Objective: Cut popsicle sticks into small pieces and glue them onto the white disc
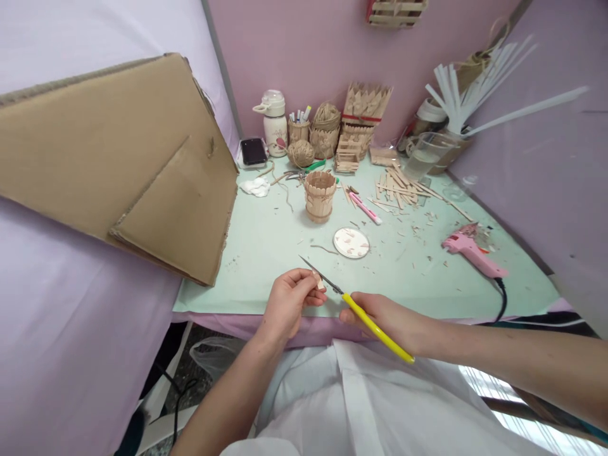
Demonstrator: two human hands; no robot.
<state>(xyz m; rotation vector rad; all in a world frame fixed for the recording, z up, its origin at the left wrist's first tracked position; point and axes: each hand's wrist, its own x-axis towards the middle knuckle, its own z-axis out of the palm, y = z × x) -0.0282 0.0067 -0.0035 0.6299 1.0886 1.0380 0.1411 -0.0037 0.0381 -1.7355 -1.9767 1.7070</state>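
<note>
Left hand (pixel 289 296): pinching small wooden piece (pixel 320 285). Right hand (pixel 392 313): gripping yellow-handled tool (pixel 375 325), metal end beside the piece. Tabletop (pixel 266 253): pale green.

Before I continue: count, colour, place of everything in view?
Cutting tool: 1, yellow-handled, right hand
Wood piece: 1, pale, left hand
Pot: 1, tan, middle
Disc: 1, white, centre
Glue gun: 1, pink, right
Slim tool: 1, pink, beside pot
Sticks: many, pale, back right
Scraps: many, brown, right
Hand tool: 1, green-handled, back
Twine balls: 2, tan, back
Bottle: 1, white, back
Device: 1, black, back
Tissue: 1, white, left
Cup: 1, clear, back right
Strips: several, white, back right
Wooden holders: several, tan, back
Crate: 1, tan, wall
Cardboard: 1, brown, left
Table: 1, green, centre
Left hand, right hand: 2, bare, centre
</note>
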